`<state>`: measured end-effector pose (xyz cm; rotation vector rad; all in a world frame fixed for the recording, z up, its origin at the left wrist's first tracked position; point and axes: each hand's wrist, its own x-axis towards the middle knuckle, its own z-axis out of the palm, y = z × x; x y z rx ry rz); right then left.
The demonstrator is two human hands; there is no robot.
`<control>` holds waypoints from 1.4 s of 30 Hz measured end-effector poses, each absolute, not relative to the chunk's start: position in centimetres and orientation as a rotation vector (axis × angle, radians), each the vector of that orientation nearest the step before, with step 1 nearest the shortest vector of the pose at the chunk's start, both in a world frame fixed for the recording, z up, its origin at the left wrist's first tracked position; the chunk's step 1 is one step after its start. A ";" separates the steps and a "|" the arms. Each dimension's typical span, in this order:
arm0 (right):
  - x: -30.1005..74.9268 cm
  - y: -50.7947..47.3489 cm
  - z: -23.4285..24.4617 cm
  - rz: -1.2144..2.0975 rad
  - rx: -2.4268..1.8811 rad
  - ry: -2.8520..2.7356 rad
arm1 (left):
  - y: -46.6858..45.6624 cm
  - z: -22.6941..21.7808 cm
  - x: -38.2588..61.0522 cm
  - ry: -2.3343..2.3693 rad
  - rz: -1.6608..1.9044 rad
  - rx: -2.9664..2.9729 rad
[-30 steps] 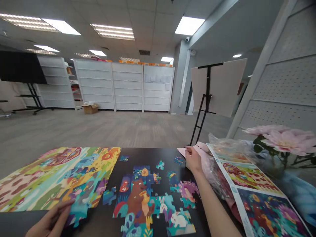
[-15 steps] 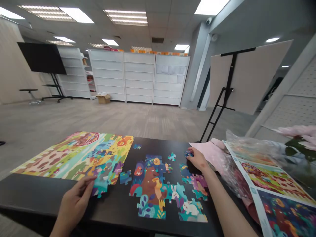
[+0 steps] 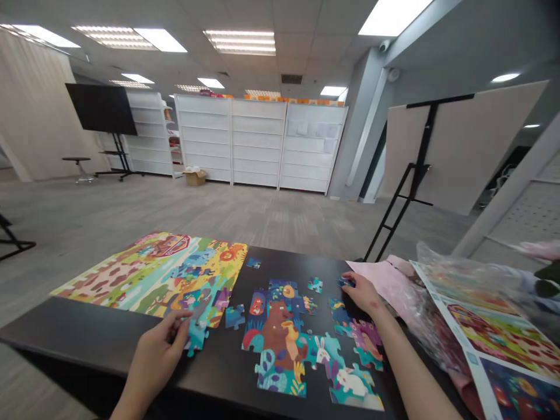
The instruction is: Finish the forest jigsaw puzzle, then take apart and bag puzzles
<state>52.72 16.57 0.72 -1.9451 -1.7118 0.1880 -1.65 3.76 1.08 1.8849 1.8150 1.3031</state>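
Hidden or cut off: the left hand [image 3: 160,353] covers the left end of a teal jigsaw piece [image 3: 198,339]; thumb and fingers are drawn narrow and hold it by that edge, near the table's front. The thumb's contact on the underside cannot be seen. The right hand [image 3: 365,296] has its fingertips at a small dark-blue jigsaw piece [image 3: 342,282] on the far side of the table; they cover part of it, so whether they pinch or merely touch it cannot be told. The print on that piece is too small to read. A pink flower [image 3: 542,249] and a printed reference sheet [image 3: 499,338] run out of frame at right. Clear plastic wrap [image 3: 468,271] overlies part of the sheet.

Materials and shapes: table [image 3: 210,379] smooth, black, straight-edged. Between the hands, a joined bear section [image 3: 280,332] with an irregular, knobbed outline; a white-rabbit section [image 3: 352,382] at its lower right, and a purple-and-teal cluster [image 3: 365,338] near the right forearm. Loose blue piece [image 3: 235,317], tabbed, left of the bear. At left, a flat, bright animal picture [image 3: 149,277]; seams not resolvable. Pink paper [image 3: 378,277], creased, beyond the right hand.
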 end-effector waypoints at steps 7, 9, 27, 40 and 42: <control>52.3 16.5 1.0 0.131 -1.955 -1.748 | 3.8 1.2 -1.4 1.890 1.228 1.952; 52.3 16.5 1.1 0.122 -1.957 -1.756 | 3.7 1.4 -1.2 1.955 1.130 1.992; 53.0 17.1 0.4 0.120 -1.972 -1.782 | 3.7 1.2 -1.4 2.004 1.212 1.941; 52.2 16.5 1.1 0.159 -1.951 -1.752 | 13.0 6.8 -6.9 1.691 0.535 2.127; 51.9 16.2 1.4 0.173 -1.957 -1.740 | 13.1 7.2 -6.7 1.672 0.472 2.119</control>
